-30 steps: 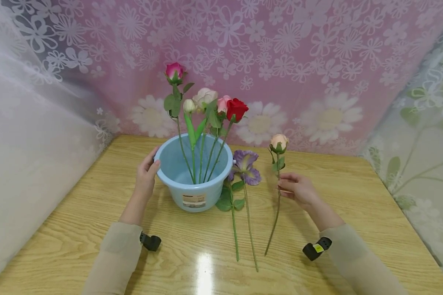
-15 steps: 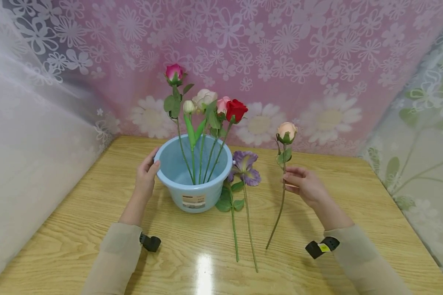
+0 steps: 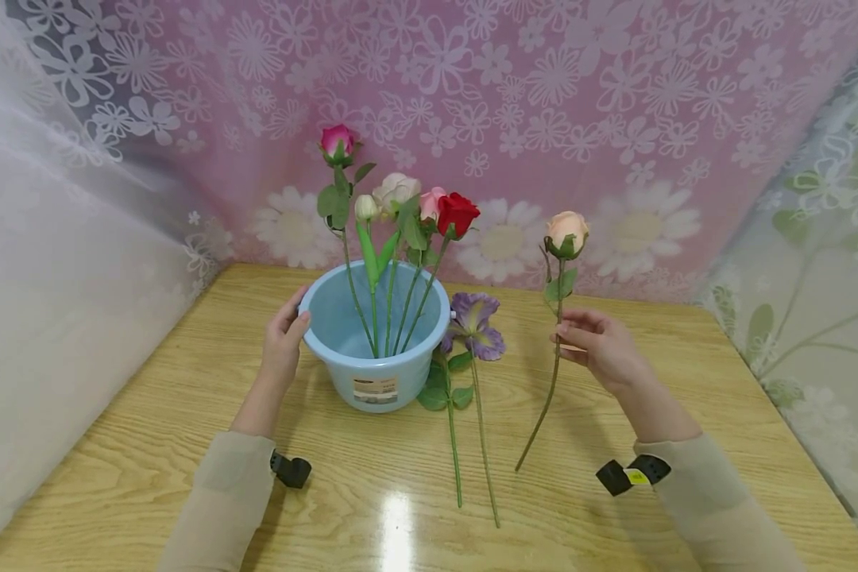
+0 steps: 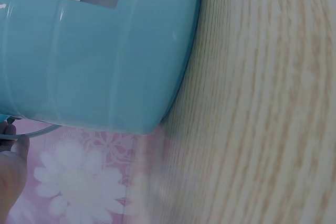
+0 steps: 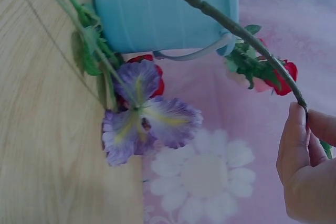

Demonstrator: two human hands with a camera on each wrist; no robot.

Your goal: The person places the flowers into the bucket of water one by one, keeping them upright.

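My right hand (image 3: 604, 349) pinches the stem of a peach rose (image 3: 566, 234) between thumb and fingers and holds it raised, bloom up. In the right wrist view the rose's stem (image 5: 226, 22) slants across the picture from the fingertips. My left hand (image 3: 280, 338) grips the left rim of a light blue bucket (image 3: 339, 369), thumb at the edge. Inside the bucket stand a magenta rose (image 3: 338, 141), a white tulip (image 3: 366, 207), a cream flower (image 3: 397, 191), a pink flower (image 3: 432, 203) and a red rose (image 3: 458, 215).
Right of the bucket, a purple iris (image 3: 477, 326) lies on the wooden table (image 3: 314, 508). Beside it lies another green stem (image 3: 453, 445) with leaves; its red bloom (image 5: 159, 83) shows behind the iris in the right wrist view. A pink floral curtain (image 3: 529, 119) hangs behind.
My right hand has lifted the peach rose off the table and moved it up and slightly right. The left hand and the bucket have stayed in place.
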